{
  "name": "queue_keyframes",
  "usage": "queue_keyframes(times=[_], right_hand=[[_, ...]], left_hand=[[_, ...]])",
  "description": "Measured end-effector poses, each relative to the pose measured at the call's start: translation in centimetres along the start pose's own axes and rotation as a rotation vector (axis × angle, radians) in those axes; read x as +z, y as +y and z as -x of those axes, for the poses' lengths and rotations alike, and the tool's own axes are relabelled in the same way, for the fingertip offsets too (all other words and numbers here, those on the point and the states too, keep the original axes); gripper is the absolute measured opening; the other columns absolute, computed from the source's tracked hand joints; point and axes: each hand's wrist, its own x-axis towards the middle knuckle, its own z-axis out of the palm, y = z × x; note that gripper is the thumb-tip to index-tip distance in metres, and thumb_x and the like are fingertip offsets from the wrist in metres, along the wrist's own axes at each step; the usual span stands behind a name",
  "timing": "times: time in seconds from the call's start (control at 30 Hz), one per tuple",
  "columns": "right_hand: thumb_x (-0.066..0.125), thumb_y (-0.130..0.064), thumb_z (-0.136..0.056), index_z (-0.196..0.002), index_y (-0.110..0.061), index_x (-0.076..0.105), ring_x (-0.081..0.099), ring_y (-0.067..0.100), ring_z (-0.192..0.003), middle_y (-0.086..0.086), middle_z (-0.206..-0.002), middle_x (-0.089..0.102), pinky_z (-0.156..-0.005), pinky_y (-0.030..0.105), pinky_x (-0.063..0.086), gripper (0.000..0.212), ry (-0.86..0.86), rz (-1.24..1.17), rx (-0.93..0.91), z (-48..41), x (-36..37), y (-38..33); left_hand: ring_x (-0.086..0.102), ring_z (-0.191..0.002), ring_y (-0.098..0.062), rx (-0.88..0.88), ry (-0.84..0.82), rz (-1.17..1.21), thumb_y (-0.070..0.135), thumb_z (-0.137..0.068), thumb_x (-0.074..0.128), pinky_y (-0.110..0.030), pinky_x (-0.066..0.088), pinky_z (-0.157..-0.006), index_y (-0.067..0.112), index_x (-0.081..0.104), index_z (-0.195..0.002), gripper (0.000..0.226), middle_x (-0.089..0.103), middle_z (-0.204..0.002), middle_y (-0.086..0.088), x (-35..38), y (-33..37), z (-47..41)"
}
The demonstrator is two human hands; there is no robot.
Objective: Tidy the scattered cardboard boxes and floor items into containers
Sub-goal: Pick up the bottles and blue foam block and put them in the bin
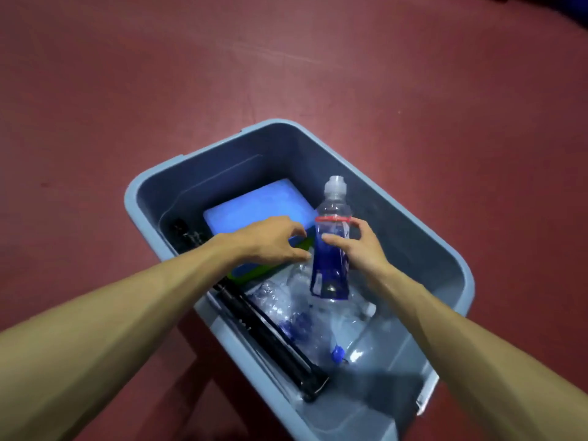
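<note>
**Two hands in the bin, one bottle not yet settled**

Two hands work over the grey-blue bin, which stands on the red floor. The right hand grasps the blue-labelled bottle round its middle, thumb on the near side and fingers wrapped behind. The bottle stands upright, with its base over the crushed clear bottles already in the bin. The left hand is just beside it, fingers curled above a green-edged flat item. I cannot tell whether they pinch its edge or only hover there.

The main risk is the landing. The clear bottles look like a springy, uneven heap, so a bottle let go upright would probably topple. It could roll against the black tripod-like pole along the near wall, or end up on the flat blue box. Its label looks loose and wrinkled, so a grip on the film alone may slip. If the left hand lifts the green-edged item while the bottle comes down, the two could knock together in the crowded middle. Laying the bottle on its side seems safer.
</note>
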Motion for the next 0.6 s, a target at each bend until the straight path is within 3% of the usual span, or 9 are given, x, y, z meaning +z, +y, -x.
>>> queue_keyframes(times=[0.07, 0.13, 0.2, 0.27, 0.4, 0.5, 0.6], right_hand=[[0.083, -0.027, -0.067, -0.126, -0.035, 0.051, 0.062, 0.019, -0.094, -0.002, -0.103, 0.064, -0.079, 0.027, 0.047, 0.067, -0.055, 0.407, -0.105, 0.6, -1.9, 1.4], [0.082, -0.028, -0.070, -0.139, -0.029, 0.043, 0.057, 0.020, -0.103, 0.003, -0.114, 0.058, -0.082, 0.022, 0.039, 0.079, -0.232, 0.764, -0.111, 1.1, -2.8, 2.6], [0.079, -0.032, -0.074, -0.145, -0.019, 0.036, 0.052, 0.023, -0.118, 0.009, -0.132, 0.051, -0.090, 0.024, 0.039, 0.084, -0.297, 0.902, -0.075, 1.3, -2.5, 3.5], [0.073, -0.029, -0.080, -0.141, -0.014, 0.042, 0.052, 0.024, -0.121, 0.011, -0.136, 0.050, -0.095, 0.027, 0.040, 0.070, -0.208, 0.870, -0.106, 1.4, -1.3, 2.7], [0.063, -0.016, -0.083, -0.128, -0.010, 0.057, 0.058, 0.019, -0.107, 0.009, -0.125, 0.059, -0.088, 0.020, 0.040, 0.045, -0.141, 0.783, -0.353, 1.4, 3.3, -2.4], [0.059, -0.014, -0.085, -0.125, -0.011, 0.058, 0.056, 0.014, -0.093, 0.006, -0.120, 0.060, -0.081, 0.020, 0.038, 0.040, -0.135, 0.724, -0.579, 2.3, 8.7, -7.2], [0.057, -0.011, -0.085, -0.119, -0.011, 0.061, 0.060, 0.021, -0.099, 0.008, -0.115, 0.061, -0.091, 0.025, 0.042, 0.035, -0.142, 0.657, -0.817, 4.1, 15.3, -10.9]], left_hand=[[0.055, -0.113, -0.021, -0.004, 0.019, -0.023, 0.039, -0.088, 0.059, -0.029, 0.043, -0.091, 0.019, 0.057, -0.126, 0.043, 0.059, -0.128, -0.003, 0.2, -0.5, 0.3], [0.054, -0.115, -0.018, -0.016, 0.072, -0.009, 0.036, -0.088, 0.059, -0.025, 0.039, -0.087, 0.021, 0.060, -0.123, 0.038, 0.060, -0.127, 0.000, 0.1, -1.0, 1.0], [0.055, -0.114, -0.015, -0.025, 0.140, 0.024, 0.033, -0.089, 0.058, -0.024, 0.039, -0.089, 0.022, 0.061, -0.122, 0.035, 0.061, -0.126, 0.002, -0.5, -1.5, 2.0], [0.056, -0.113, -0.015, -0.033, 0.233, 0.078, 0.027, -0.088, 0.059, -0.026, 0.041, -0.094, 0.020, 0.061, -0.121, 0.034, 0.062, -0.124, 0.000, -1.4, -2.4, 3.5], [0.059, -0.105, -0.014, -0.086, 0.529, 0.241, 0.017, -0.085, 0.061, -0.027, 0.044, -0.096, 0.019, 0.066, -0.114, 0.029, 0.064, -0.115, -0.001, -3.6, -5.2, 7.3], [0.058, -0.095, -0.011, -0.177, 0.761, 0.326, 0.009, -0.082, 0.061, -0.015, 0.038, -0.087, 0.015, 0.068, -0.108, 0.028, 0.065, -0.106, -0.002, -4.8, -8.1, 10.5], [0.061, -0.092, -0.016, -0.286, 0.919, 0.385, 0.004, -0.078, 0.062, -0.014, 0.039, -0.080, 0.013, 0.069, -0.104, 0.029, 0.065, -0.101, -0.006, -5.0, -11.7, 14.8]])
